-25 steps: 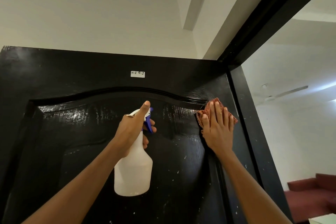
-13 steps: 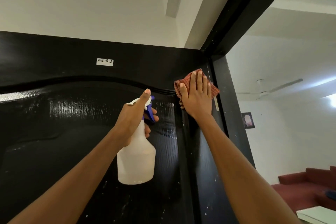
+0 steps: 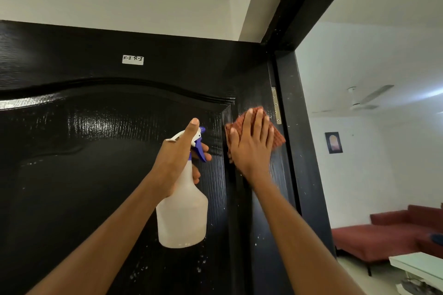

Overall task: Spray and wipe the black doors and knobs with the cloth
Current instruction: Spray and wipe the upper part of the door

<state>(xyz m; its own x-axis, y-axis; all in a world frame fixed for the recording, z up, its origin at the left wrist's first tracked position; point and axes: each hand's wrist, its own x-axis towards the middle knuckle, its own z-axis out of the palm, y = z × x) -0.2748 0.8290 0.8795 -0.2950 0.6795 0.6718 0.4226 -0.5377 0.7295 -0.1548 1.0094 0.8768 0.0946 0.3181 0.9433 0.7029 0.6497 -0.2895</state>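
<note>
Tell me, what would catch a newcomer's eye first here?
The glossy black panelled door fills the left, with a small white label near its top. At centre, the left hand grips a white plastic spray bottle, while the right hand presses a reddish checked cloth flat beside the hinge.

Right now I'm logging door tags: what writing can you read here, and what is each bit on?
"F-I R-I": handwritten on a small white sticker stuck on the black door, above its arched panel.
Spray bottle: no print visible.
Framed picture on the far wall: too small to tell whether it has any text.
</note>
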